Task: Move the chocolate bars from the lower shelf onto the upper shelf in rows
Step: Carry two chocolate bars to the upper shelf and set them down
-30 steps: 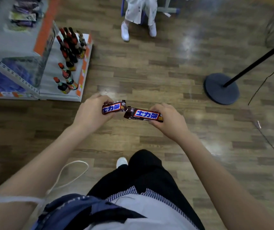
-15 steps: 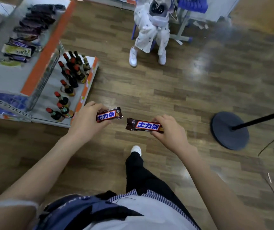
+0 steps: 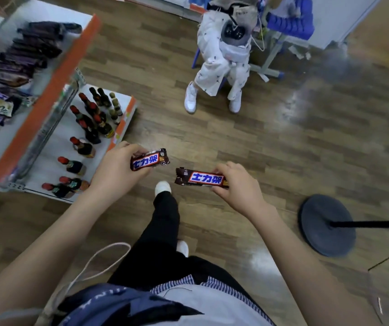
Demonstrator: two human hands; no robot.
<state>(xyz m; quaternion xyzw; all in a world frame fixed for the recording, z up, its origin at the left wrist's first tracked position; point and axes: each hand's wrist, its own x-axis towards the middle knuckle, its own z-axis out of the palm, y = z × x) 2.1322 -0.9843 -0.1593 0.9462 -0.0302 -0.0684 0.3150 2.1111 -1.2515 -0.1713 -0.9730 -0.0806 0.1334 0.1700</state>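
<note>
Your left hand & right hand each grip a chocolate bar; bars now apart, upper shelf closer in view, so placing's next

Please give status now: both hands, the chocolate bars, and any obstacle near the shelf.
Left hand grips one chocolate bar. Right hand grips second bar. Both over floor, off shelf. Path clear.

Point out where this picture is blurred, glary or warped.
Head view: the upper shelf and its bars smear with motion blur; both hands' chocolate bars stay sharp; glare whitens the floor at right; the wide lens bows the edges.
</note>
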